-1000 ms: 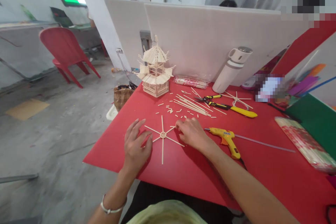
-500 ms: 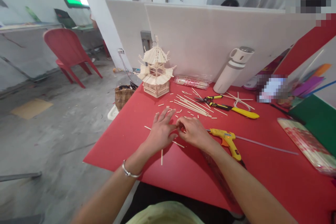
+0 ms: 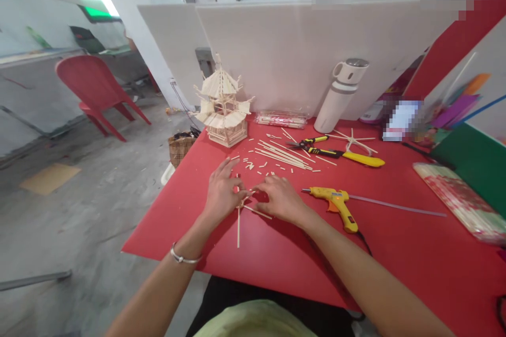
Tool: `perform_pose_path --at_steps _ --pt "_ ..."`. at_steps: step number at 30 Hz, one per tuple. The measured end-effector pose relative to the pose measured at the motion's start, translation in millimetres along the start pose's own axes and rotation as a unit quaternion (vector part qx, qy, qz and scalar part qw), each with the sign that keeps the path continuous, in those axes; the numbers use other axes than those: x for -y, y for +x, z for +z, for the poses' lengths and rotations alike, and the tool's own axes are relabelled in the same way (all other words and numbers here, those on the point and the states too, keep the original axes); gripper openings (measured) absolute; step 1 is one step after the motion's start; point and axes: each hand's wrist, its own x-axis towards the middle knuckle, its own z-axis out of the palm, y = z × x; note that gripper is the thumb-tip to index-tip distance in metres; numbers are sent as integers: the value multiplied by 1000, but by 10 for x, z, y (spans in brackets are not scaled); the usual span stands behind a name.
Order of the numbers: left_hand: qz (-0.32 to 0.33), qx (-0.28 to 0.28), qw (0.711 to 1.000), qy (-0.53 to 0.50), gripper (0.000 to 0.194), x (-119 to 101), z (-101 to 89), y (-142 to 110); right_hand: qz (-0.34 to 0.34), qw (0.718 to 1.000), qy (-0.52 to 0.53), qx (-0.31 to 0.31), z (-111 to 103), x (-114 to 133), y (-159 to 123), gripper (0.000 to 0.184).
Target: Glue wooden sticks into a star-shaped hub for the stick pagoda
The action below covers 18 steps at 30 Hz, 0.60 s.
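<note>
A star-shaped frame of thin wooden sticks (image 3: pixel 238 231) lies on the red tabletop, its centre partly covered by my fingers. My left hand (image 3: pixel 224 189) pinches with thumb and forefinger at that centre, the other fingers raised. From the right, my right hand (image 3: pixel 280 199) holds a stick of the frame near the same joint between thumb and fingertips. To the right lies a yellow hot glue gun (image 3: pixel 336 202) with a clear glue stick in its back. Loose wooden sticks (image 3: pixel 282 155) and short cut pieces are scattered beyond my hands.
A wooden-stick pagoda model (image 3: pixel 225 110) stands at the back left. Yellow-handled cutters (image 3: pixel 336 154), another stick star (image 3: pixel 351 139), a white flask (image 3: pixel 342 96) and packaged sticks (image 3: pixel 458 202) lie or stand around. White boards (image 3: pixel 269 52) rise behind the table.
Both hands have shifted left, the left more, so a gap shows between them. More of the stick frame's centre is visible. The camera view has shifted slightly.
</note>
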Motion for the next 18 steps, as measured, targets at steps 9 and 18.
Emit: perform_pose_path --at_steps 9,18 --pt "39 27 999 -2 17 27 -12 -49 -29 998 44 -21 74 11 89 21" --pt "-1 46 999 29 13 -26 -23 -67 -47 987 109 -105 -293 -178 -523 18"
